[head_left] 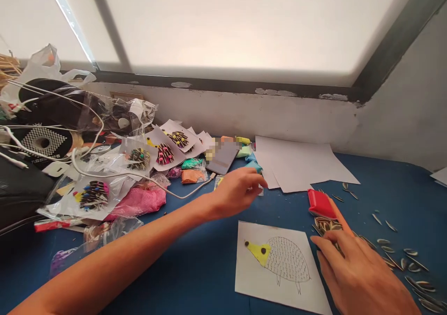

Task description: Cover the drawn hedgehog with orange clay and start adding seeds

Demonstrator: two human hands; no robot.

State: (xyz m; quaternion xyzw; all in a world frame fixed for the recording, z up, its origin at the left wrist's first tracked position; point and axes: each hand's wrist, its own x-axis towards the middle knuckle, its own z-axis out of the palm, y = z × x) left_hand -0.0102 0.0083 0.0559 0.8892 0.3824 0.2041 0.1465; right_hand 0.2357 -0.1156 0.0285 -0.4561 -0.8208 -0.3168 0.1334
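A white card (251, 278) lies on the blue table, bearing a line-drawn hedgehog (288, 259) with yellow clay on its snout and dark dots for eye and nose. My right hand (363, 268) rests beside the card's right edge, fingers apart, over a pile of striped sunflower seeds (326, 224). Just beyond it sits a red clay packet (320, 203) against an orange stick-like tool (340, 217). Beyond the card, my left hand (240, 189) hovers near a blue clay packet (254, 166), its fingers curled; whatever they may hold is hidden.
White paper sheets (296, 161) lie at the back. A phone (223, 157) and orange clay packet (193, 175) are left of them. Finished seed hedgehogs on cards (164, 154), a white cable (132, 173), pink packet (143, 198) and black spool (42, 143) crowd the left. Loose seeds (414, 266) scatter right.
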